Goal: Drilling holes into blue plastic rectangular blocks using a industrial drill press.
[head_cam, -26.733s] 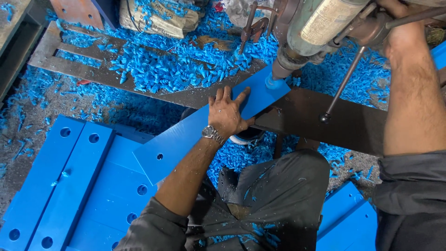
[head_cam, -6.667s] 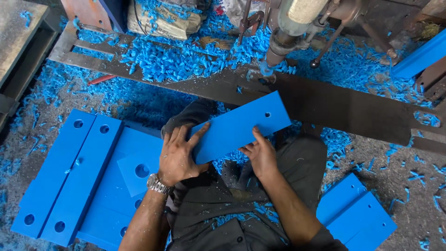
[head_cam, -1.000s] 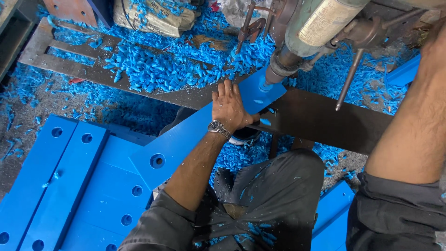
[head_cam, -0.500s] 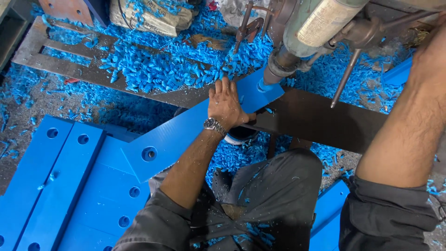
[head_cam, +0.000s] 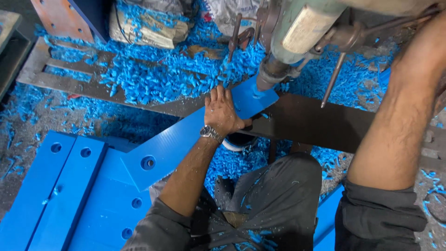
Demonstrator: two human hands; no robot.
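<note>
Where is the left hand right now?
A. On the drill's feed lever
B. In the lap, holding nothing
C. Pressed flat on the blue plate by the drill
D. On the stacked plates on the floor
C: the left hand lies palm-down on the blue plate, close to the drill, which meets the plate's far end.

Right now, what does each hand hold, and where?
Left hand presses flat on the blue plastic bar near its drilled end; the right hand is out of view.
</note>
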